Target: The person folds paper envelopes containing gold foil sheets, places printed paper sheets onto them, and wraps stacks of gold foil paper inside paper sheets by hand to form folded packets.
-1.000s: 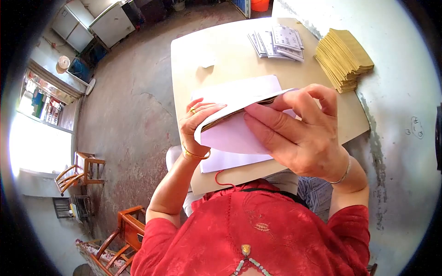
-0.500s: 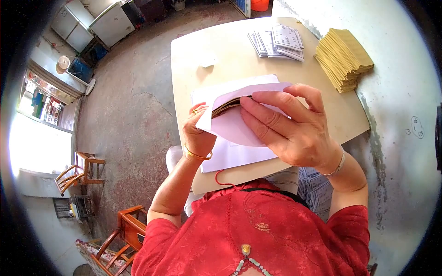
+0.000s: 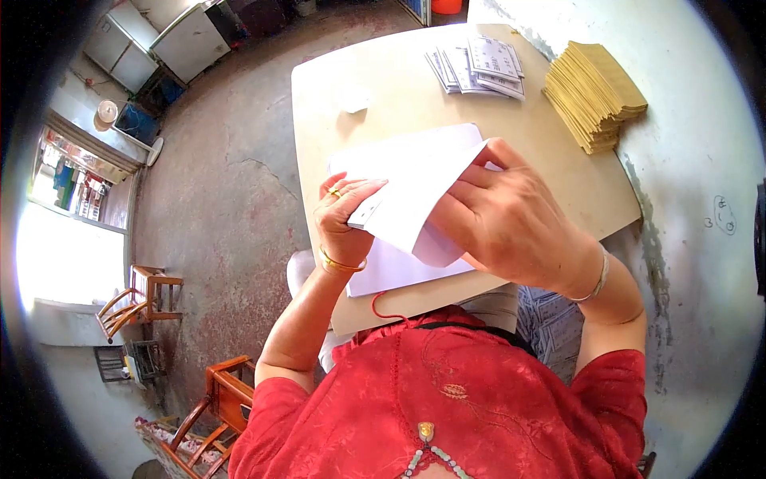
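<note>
My left hand [image 3: 345,209] is closed on the left end of a folded white paper sheet [image 3: 419,195], and some dark print shows near my fingers. On the other side, my right hand [image 3: 523,223] has its fingers curled at the sheet's raised right edge, with the fingertips partly hidden behind the paper. Whatever lies inside the fold is covered at this moment. Beneath both hands, a pile of white sheets [image 3: 399,271] rests on the table [image 3: 383,72].
Toward the table's far side lie several white packets [image 3: 487,68] with dark print. A tall stack of yellow-brown paper pieces [image 3: 594,96] stands by the wall at right. A small white item [image 3: 356,104] sits at far left. Wooden chairs [image 3: 227,395] stand on the floor.
My right hand has turned and curled its fingers, drawing the white sheet over the brown-edged stack that showed inside it. My left hand keeps its grip in nearly the same place.
</note>
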Demonstrator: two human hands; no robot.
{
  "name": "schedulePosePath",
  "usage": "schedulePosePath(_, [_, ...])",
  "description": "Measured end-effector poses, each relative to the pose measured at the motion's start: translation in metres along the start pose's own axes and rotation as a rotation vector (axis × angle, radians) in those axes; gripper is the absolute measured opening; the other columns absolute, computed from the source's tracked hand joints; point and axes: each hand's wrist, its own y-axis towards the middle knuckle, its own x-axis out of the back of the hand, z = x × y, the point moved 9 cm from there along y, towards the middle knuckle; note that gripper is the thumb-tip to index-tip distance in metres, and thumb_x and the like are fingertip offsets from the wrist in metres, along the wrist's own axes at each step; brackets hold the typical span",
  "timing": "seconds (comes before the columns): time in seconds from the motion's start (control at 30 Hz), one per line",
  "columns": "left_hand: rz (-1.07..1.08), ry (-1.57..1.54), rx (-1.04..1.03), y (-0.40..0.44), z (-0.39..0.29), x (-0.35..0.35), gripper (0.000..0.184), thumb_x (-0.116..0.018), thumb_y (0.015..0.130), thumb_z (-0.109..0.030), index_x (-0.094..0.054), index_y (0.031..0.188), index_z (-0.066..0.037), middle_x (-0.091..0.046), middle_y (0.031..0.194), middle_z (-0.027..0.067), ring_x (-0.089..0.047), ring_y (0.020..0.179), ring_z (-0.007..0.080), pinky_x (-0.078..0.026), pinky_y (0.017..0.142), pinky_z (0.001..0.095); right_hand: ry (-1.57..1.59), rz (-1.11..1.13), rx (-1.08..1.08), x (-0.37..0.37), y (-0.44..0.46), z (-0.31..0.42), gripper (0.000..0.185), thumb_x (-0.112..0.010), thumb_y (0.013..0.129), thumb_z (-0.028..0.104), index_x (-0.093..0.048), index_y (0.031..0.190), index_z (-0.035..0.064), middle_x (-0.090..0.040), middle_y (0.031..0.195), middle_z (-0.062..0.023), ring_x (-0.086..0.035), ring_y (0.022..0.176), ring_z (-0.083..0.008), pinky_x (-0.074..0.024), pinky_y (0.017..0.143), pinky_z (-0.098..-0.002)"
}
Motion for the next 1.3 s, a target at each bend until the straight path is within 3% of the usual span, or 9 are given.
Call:
schedulePosePath(0.1, [-0.009,0.047,-0.051,0.002,-0.005,0.0,0.024,-0.073,0.072,-0.006,-0.075,0.096,-0.011,-0.074,0.091,0.0047,-0.069,0.09,0.0194,-0.04,0.1,0.0398,0.064,0.045,0.048,-0.002,0.002,0.0,0.036,-0.069,0.072,0.005,-0.061,0.107,0.0062,-0.067,0.086,-0.0076,-0.066,0.081,-0.0256,-0.0474,0.077,-0.0384])
schedulePosePath(0.27, [-0.006,0.035,-0.053,0.002,-0.001,-0.002,0.025,-0.074,0.071,-0.005,-0.075,0.095,-0.011,-0.074,0.09,0.0044,-0.069,0.09,0.0192,-0.04,0.101,0.0402,0.265,0.169,-0.012,0.003,0.007,-0.006,0.011,-0.059,0.085,0.012,-0.058,0.087,0.0015,-0.064,0.075,-0.0167,-0.065,0.067,-0.0329,-0.0513,0.062,-0.0406])
schedulePosePath(0.37, [0.017,0.014,-0.043,-0.001,0.003,-0.007,0.025,-0.073,0.07,-0.003,-0.075,0.093,-0.012,-0.074,0.089,0.0042,-0.069,0.089,0.0189,-0.04,0.101,0.0401,0.388,0.266,-0.022,-0.003,0.011,-0.017,0.009,-0.054,0.086,0.006,-0.058,0.09,-0.0009,-0.064,0.074,-0.0215,-0.066,0.069,-0.0378,-0.0516,0.063,-0.0424])
schedulePosePath(0.5, [0.037,-0.03,0.013,-0.009,0.014,-0.015,0.021,-0.072,0.07,0.0,-0.074,0.088,-0.011,-0.073,0.085,0.0037,-0.069,0.088,0.0193,-0.04,0.1,0.0404,0.484,0.333,-0.075,-0.008,0.022,-0.023,0.007,-0.052,0.086,0.004,-0.057,0.09,-0.0013,-0.065,0.079,-0.0214,-0.066,0.075,-0.039,-0.0506,0.066,-0.0442])
schedulePosePath(0.6, [0.04,-0.107,0.109,-0.011,0.022,-0.018,0.014,-0.073,0.071,-0.001,-0.072,0.083,-0.009,-0.072,0.08,0.0035,-0.069,0.083,0.0196,-0.041,0.1,0.0411,0.396,0.262,-0.066,-0.007,0.026,-0.023,0.007,-0.055,0.087,0.006,-0.057,0.09,-0.0001,-0.065,0.083,-0.0199,-0.065,0.079,-0.0382,-0.0504,0.067,-0.0439])
schedulePosePath(0.73, [0.041,-0.289,0.307,-0.021,0.041,-0.023,0.006,-0.074,0.076,-0.003,-0.072,0.081,-0.007,-0.07,0.075,0.0026,-0.067,0.075,0.0187,-0.043,0.096,0.0401,0.037,-0.108,0.006,0.007,0.03,-0.013,0.011,-0.06,0.083,0.013,-0.057,0.091,0.0064,-0.061,0.082,-0.0101,-0.063,0.078,-0.0287,-0.0493,0.068,-0.0386])
schedulePosePath(0.87, [0.029,-0.348,0.41,-0.019,0.032,-0.022,0.007,-0.074,0.079,-0.002,-0.074,0.085,-0.005,-0.07,0.077,0.0028,-0.066,0.077,0.0144,-0.05,0.083,0.0333,-0.182,-0.306,0.061,0.019,0.025,0.002,0.014,-0.063,0.078,0.018,-0.054,0.089,0.0128,-0.053,0.079,-0.0018,-0.058,0.077,-0.0186,-0.047,0.07,-0.0321])
schedulePosePath(1.0, [-0.013,-0.457,0.494,-0.024,0.033,-0.027,0.008,-0.075,0.081,-0.002,-0.075,0.09,-0.003,-0.071,0.084,0.0017,-0.063,0.079,0.0092,-0.052,0.069,0.026,-0.117,-0.206,0.067,0.006,0.016,0.002,0.015,-0.064,0.078,0.017,-0.054,0.088,0.0127,-0.055,0.074,-0.0018,-0.059,0.073,-0.0196,-0.0475,0.07,-0.0326])
schedulePosePath(1.3, [0.023,-0.489,0.547,-0.028,0.037,-0.036,0.01,-0.075,0.082,-0.005,-0.075,0.092,-0.002,-0.072,0.083,0.0,-0.061,0.074,0.005,-0.052,0.066,0.0249,0.042,-0.225,-0.076,0.001,0.006,-0.011,0.036,-0.072,0.079,0.02,-0.058,0.11,0.007,-0.062,0.08,-0.0036,-0.06,0.077,-0.0196,-0.046,0.074,-0.0349])
